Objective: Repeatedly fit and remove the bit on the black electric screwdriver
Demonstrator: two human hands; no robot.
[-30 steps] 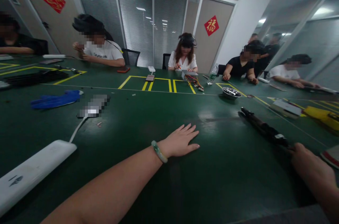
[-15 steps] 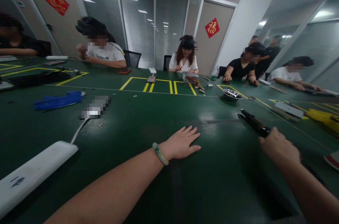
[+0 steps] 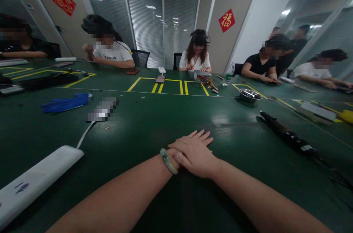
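Note:
My left hand (image 3: pixel 203 136) lies palm down on the green table (image 3: pixel 132 130), its fingers stretched out and a jade-like bangle (image 3: pixel 168 161) round the wrist. Across the back of it rests my right hand (image 3: pixel 197 155), fingers extended and holding nothing; it covers much of the left hand. To the right, apart from both hands, lies a long black tool with a cord (image 3: pixel 289 137); its exact kind is unclear.
A white power strip (image 3: pixel 41 174) and a blurred-out device (image 3: pixel 102 110) lie at left, near a blue glove (image 3: pixel 66 103). Farther off are a metal bowl (image 3: pixel 249 95), a water bottle (image 3: pixel 228 75), a metal box with coloured wires (image 3: pixel 202 76) and several seated people.
My right hand has left the black tool, moved left and come to rest on my left hand. The left hand stays flat in place. The view has shifted slightly.

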